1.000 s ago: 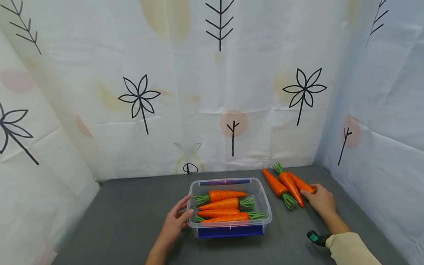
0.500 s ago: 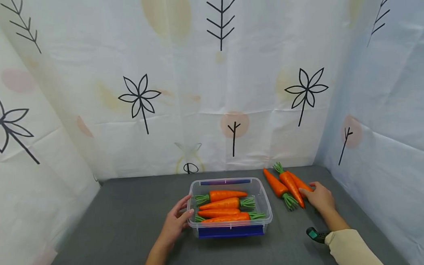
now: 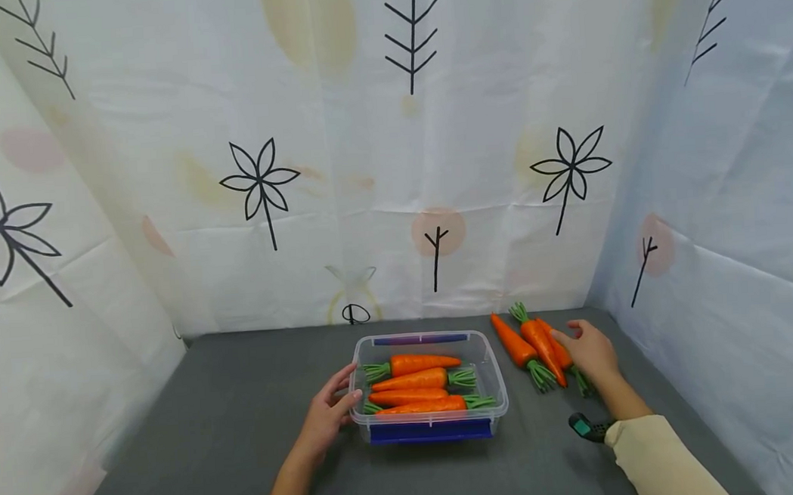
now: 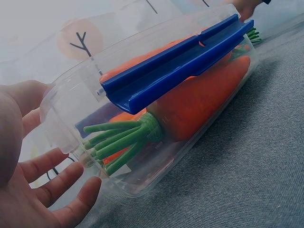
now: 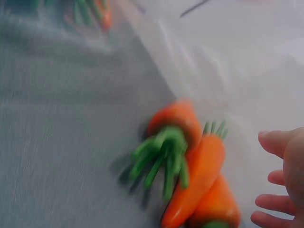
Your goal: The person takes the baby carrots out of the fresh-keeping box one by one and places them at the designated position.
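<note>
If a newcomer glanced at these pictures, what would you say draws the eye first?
Most likely the bright orange carrots in the clear box on the grey table, with the left hand at its left end. Three more carrots lie right of it, beside the right hand. Behind, black plant outlines stand out on the pale backdrop.

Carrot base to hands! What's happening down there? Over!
Left hand at left end of clear tub. Right hand beside three loose carrots, holding none. Four carrots showing inside. Nothing seen blocking the top.
</note>
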`<state>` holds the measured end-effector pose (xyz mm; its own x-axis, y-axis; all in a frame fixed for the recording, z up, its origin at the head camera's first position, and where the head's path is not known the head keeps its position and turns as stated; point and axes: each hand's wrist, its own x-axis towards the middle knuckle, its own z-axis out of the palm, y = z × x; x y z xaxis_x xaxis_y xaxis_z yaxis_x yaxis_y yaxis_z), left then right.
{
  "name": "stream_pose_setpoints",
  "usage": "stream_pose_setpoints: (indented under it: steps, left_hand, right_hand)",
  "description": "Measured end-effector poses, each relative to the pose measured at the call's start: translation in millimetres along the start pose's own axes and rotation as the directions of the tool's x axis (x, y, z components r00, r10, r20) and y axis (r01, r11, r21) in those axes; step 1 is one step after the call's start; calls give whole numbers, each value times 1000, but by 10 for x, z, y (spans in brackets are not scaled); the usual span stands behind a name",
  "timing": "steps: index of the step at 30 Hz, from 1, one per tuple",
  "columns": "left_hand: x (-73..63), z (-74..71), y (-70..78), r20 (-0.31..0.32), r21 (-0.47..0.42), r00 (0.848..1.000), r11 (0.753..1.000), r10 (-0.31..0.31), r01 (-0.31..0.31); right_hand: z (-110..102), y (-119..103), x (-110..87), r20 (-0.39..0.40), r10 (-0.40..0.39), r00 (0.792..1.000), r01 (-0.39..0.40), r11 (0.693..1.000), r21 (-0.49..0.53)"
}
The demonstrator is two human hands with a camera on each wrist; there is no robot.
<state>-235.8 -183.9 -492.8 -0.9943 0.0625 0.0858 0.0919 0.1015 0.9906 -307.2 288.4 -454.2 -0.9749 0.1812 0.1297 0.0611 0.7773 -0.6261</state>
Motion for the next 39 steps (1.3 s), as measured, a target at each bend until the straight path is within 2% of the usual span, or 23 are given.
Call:
stream_pose_setpoints:
  steps: [9,15,23,26,29,31,33,35,37,39]
  left_hand:
    - [6,-19,-25,-3,12,1000,1000,-1,1]
    - [18,-26,-33,3,15,1000,1000,-1,1]
    - [29,-19,-36,1,17,1000,1000,9,-9]
    - [27,-16,-32,0,22,1000,1000,9,-9]
    - [24,-14,-31,3,21,1000,1000,5,-5]
    - [22,-14,-28,10,8,1000,1000,4,-4]
    - [23,-13,-32,13,-6,1000,1000,1,-1]
    - [22,-12,-32,16,-16,1000,1000,0,1]
    - [22,-9,-35,16,-17,1000,1000,4,-3]
    - [24,-8,-37,14,-16,1000,1000,3,-3]
  right_hand:
    - [-18,-549,5,33,-89,995,87,994,74]
    - [-6,-903,-81,42,-197,980,187,968,170]
    - [126,-1218,-210,70,-356,932,328,909,259]
    - [186,-1316,-274,122,-402,907,357,891,282]
    - [241,-1395,-321,195,-426,883,365,887,285]
    - [268,-1430,-341,260,-449,855,371,879,298]
    - [292,-1459,-349,329,-476,815,384,870,309]
    - [309,-1478,-360,406,-514,756,402,853,332]
    - [332,-1493,-369,478,-556,680,425,830,361]
    - [361,-1506,-383,540,-576,613,432,817,381]
